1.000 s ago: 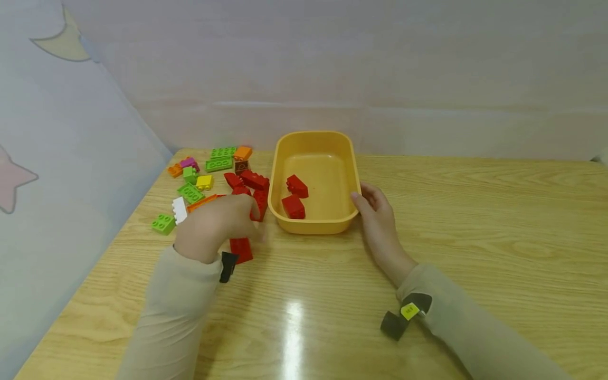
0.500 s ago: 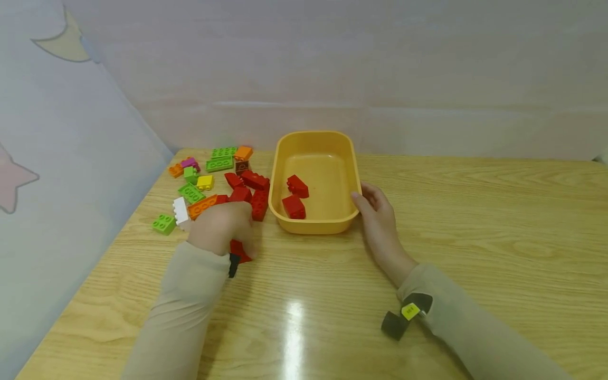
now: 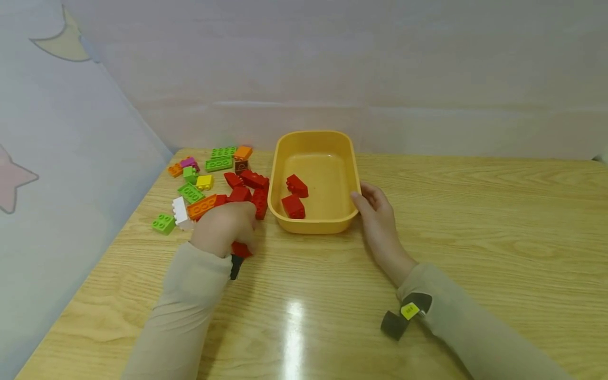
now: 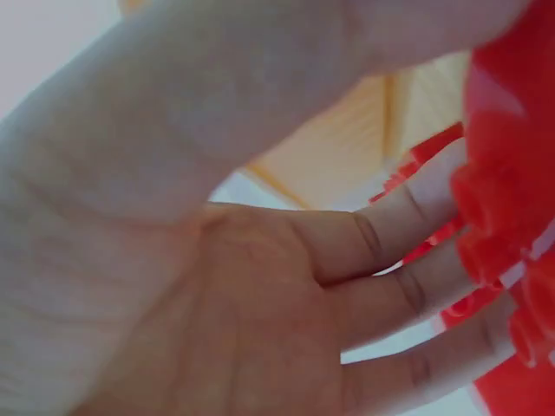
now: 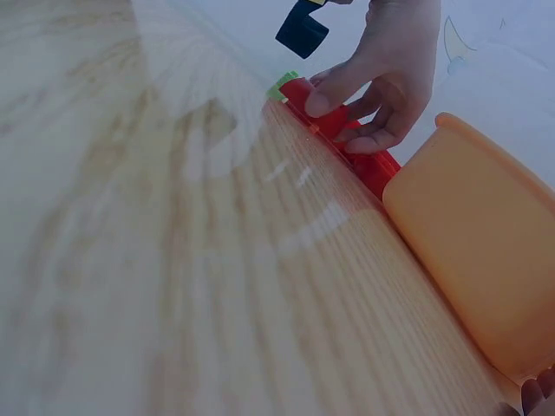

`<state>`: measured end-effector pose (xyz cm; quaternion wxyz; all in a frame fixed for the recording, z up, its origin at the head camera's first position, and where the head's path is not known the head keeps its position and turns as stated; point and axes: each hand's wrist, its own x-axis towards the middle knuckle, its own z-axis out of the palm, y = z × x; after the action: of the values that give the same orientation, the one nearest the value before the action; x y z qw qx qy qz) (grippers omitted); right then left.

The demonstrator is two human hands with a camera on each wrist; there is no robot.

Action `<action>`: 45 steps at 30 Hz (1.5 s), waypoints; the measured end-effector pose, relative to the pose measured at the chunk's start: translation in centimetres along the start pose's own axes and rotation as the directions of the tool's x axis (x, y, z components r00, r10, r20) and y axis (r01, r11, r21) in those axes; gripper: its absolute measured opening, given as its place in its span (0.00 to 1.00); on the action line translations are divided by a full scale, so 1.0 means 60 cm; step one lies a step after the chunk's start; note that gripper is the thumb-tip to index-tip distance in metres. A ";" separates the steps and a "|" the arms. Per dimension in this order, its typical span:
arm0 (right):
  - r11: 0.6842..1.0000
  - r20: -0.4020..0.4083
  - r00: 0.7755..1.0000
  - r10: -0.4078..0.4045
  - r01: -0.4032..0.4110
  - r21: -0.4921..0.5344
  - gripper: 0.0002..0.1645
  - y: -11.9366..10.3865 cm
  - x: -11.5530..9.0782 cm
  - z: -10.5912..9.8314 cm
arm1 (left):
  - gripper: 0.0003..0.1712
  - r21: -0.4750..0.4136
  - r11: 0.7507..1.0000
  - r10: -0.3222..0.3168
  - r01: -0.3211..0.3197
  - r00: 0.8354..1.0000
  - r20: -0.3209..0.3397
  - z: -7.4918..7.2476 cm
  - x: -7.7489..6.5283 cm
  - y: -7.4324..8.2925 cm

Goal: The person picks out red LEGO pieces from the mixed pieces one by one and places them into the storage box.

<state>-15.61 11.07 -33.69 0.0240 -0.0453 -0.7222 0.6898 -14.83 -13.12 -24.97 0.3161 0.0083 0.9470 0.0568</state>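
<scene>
Thumb and fingers of my left hand (image 3: pixel 224 227) grip a red toy building brick (image 3: pixel 241 249), low over the table at the front of a brick pile. Close up in the left wrist view, that studded brick (image 4: pixel 512 173) fills the right side, with the thumb on one side and fingers on the other. My right hand (image 3: pixel 377 216) holds the yellow plastic bin (image 3: pixel 315 227) by its right rim, thumb at the top edge and fingers outside. Two red bricks (image 3: pixel 294 207) lie inside the bin at its left. More red bricks (image 3: pixel 254 179) crowd between my left hand and the bin.
Left of the red ones lie green bricks (image 3: pixel 163 224), a white brick (image 3: pixel 180 212), an orange brick (image 3: pixel 201 206) and a yellow brick (image 3: pixel 205 182). A pale wall covering (image 3: pixel 427 79) stands behind the wooden table (image 3: pixel 475 221). Both wrists carry black camera mounts.
My left hand has come down and slightly right, from over the pile to the front red brick, which has turned and shifted a little. The right hand and the bin have stayed put.
</scene>
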 end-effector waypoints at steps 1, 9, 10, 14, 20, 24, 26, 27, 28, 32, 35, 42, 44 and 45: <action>1.000 0.001 1.000 -0.001 0.001 0.001 0.30 0.000 0.000 0.000 | 0.23 0.004 1.000 0.002 -0.002 1.000 -0.005 0.000 -0.001 0.002; 1.000 -0.004 1.000 -0.002 0.002 0.008 0.29 0.001 0.000 0.001 | 0.27 0.020 0.997 0.069 -0.068 0.997 -0.045 -0.006 -0.015 0.009; 1.000 -0.006 1.000 -0.001 0.001 0.008 0.29 0.001 0.000 0.001 | 0.27 0.023 0.997 0.076 -0.074 0.996 -0.052 -0.007 -0.016 0.009; 1.000 -0.006 1.000 0.003 -0.003 -0.003 0.29 0.002 0.000 0.000 | 0.14 0.025 0.994 0.112 -0.110 0.987 -0.113 -0.008 -0.020 0.009; 1.000 -0.004 1.000 0.002 -0.003 -0.015 0.29 0.004 0.001 0.000 | 0.10 0.003 0.984 0.175 -0.178 0.964 -0.201 -0.008 -0.026 0.013; 1.000 0.007 1.000 -0.002 0.002 -0.010 0.30 0.004 0.001 -0.001 | 0.11 0.028 0.978 0.209 -0.208 0.945 -0.252 -0.009 -0.032 0.017; 1.000 0.011 1.000 -0.002 0.002 -0.009 0.30 0.004 0.000 -0.001 | 0.17 0.050 0.975 0.220 -0.214 0.936 -0.276 -0.011 -0.036 0.019; 1.000 0.012 1.000 -0.002 0.003 -0.009 0.30 0.004 0.000 -0.001 | 0.20 0.064 0.975 0.222 -0.213 0.931 -0.289 -0.011 -0.039 0.020; 1.000 0.012 1.000 -0.002 0.002 -0.010 0.30 0.004 0.000 -0.001 | 0.21 0.082 0.975 0.224 -0.209 0.925 -0.307 -0.012 -0.041 0.020; 1.000 0.006 1.000 -0.003 0.003 -0.010 0.30 0.003 0.000 0.001 | 0.24 0.136 0.976 0.211 -0.171 0.901 -0.380 -0.017 -0.052 0.016; 1.000 0.003 1.000 -0.002 0.002 -0.012 0.29 0.002 0.000 0.002 | 0.24 0.159 0.975 0.209 -0.153 0.875 -0.437 -0.023 -0.056 0.009; 1.000 0.006 1.000 0.000 0.000 -0.011 0.30 0.002 0.000 0.001 | 0.23 0.201 0.960 0.278 -0.192 0.718 -0.639 -0.027 -0.057 0.014; 1.000 0.004 1.000 0.000 0.000 -0.009 0.30 0.002 0.000 0.001 | 0.23 0.227 0.951 0.308 -0.209 0.659 -0.686 -0.025 -0.054 0.019; 1.000 0.003 1.000 0.001 -0.001 -0.006 0.30 0.002 0.000 0.001 | 0.23 0.234 0.948 0.318 -0.216 0.640 -0.700 -0.025 -0.053 0.022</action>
<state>-15.61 11.03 -33.78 0.0226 -0.0448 -0.7244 0.6876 -13.17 -12.12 -21.74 -0.1004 0.1451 0.9835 0.0405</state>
